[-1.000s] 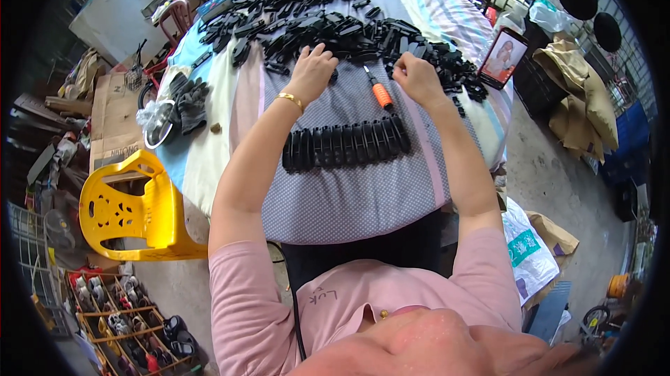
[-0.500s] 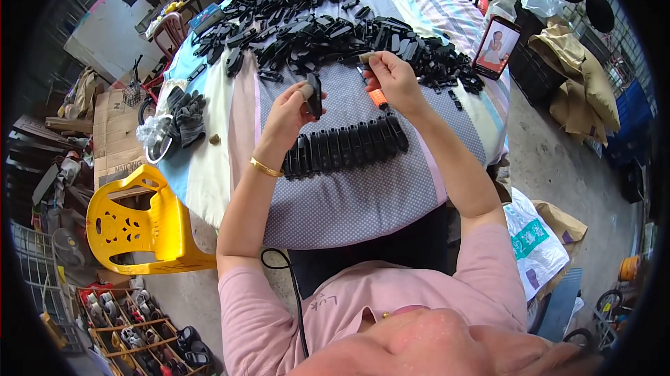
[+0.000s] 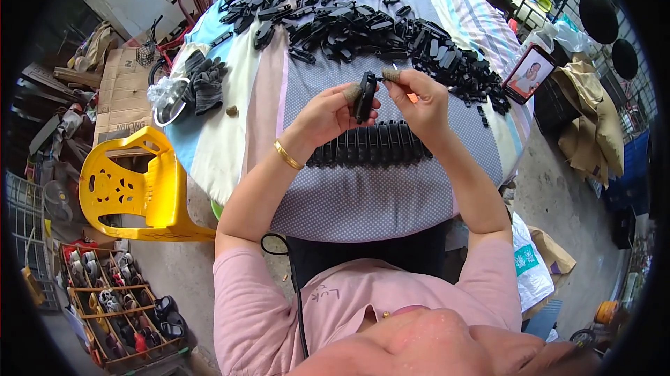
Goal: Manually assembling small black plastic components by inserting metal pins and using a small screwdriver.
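Note:
My left hand (image 3: 331,114) is closed around a long black plastic part (image 3: 364,97), held up above the table. My right hand (image 3: 422,100) pinches at the right side of that part, thumb and forefinger together. Whatever sits between those fingertips is too small to make out. Tan covers wrap some fingertips on both hands. Behind the right fingers shows a bit of an orange handle (image 3: 413,98) with a thin metal tip above it; whether the hand holds this tool I cannot tell. Below the hands lies a neat row of similar black parts (image 3: 370,145).
Large heaps of black parts (image 3: 349,34) cover the far side of the cloth-covered table (image 3: 349,201). A phone (image 3: 529,74) leans at the right edge. Dark gloves (image 3: 206,83) and a metal bowl (image 3: 171,107) lie at the left, near a yellow chair (image 3: 143,187).
My hands have come together; the left brought the black part rightward to the right hand's fingertips. The whole view has shifted slightly, moving the table to the right.

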The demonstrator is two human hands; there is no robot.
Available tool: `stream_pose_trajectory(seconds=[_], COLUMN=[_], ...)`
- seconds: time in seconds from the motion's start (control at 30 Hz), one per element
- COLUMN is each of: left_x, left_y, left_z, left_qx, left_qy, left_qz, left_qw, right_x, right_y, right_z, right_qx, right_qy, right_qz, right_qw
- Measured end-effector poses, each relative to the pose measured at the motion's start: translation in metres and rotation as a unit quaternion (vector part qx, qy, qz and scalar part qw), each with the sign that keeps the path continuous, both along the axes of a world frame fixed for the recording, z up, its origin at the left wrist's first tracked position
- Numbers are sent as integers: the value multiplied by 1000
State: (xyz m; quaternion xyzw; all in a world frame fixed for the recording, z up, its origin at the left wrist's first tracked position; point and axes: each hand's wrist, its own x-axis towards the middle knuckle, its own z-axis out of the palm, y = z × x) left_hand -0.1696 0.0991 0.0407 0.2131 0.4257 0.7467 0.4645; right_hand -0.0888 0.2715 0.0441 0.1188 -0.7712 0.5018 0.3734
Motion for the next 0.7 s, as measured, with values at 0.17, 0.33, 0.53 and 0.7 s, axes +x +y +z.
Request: stream_pose_trajectory(seconds=[0.17,0.33,0.53,0.7], left_x=[7,17,27,25], left_y=[4,10,12,9], left_z=[-1,0,2,1], left_qx=[5,-82,-106,-7], left_qy=[35,227,349,133], left_qz=[16,119,147,113], left_qw=[999,963,919,985], right_x=[-2,2,-1,0], right_y=[1,-5,-3,-8], right_z=[0,1,-5,-2], right_qx=[32,89,140,128], right_qy=[29,37,57,98], right_qz=[-21,-3,-47,-72], right_qw=[999,995,987,984])
